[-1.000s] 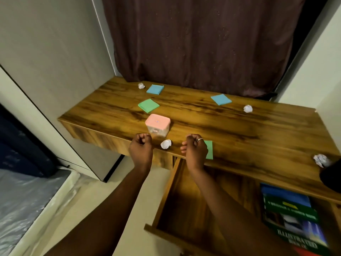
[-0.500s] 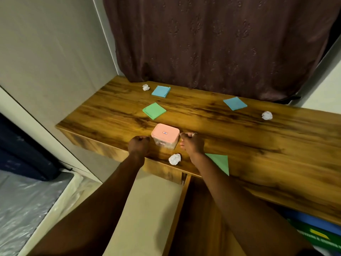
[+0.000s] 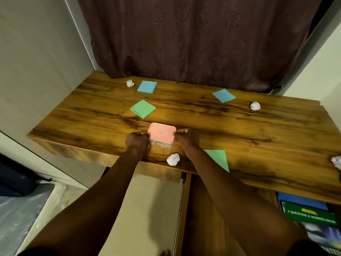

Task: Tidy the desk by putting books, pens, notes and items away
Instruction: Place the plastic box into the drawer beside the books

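Observation:
A small clear box with a pink lid (image 3: 162,133) stands near the front edge of the wooden desk (image 3: 239,133). My left hand (image 3: 137,142) grips its left side and my right hand (image 3: 186,138) grips its right side, fingers curled at the lid's edges. Just in front of the box lies a crumpled paper ball (image 3: 173,159). A green note (image 3: 217,159) lies partly under my right forearm. Another green note (image 3: 143,108) and two blue notes (image 3: 147,87) (image 3: 223,95) lie farther back.
More paper balls sit at the back left (image 3: 130,83), back right (image 3: 255,106) and right edge (image 3: 336,162). An open drawer (image 3: 186,200) below the desk holds books (image 3: 310,215) at the right. A dark curtain (image 3: 193,39) hangs behind; a wall stands left.
Both hands moved forward from the desk's front edge to the box and now grip its two sides. The view has tilted closer over the desk.

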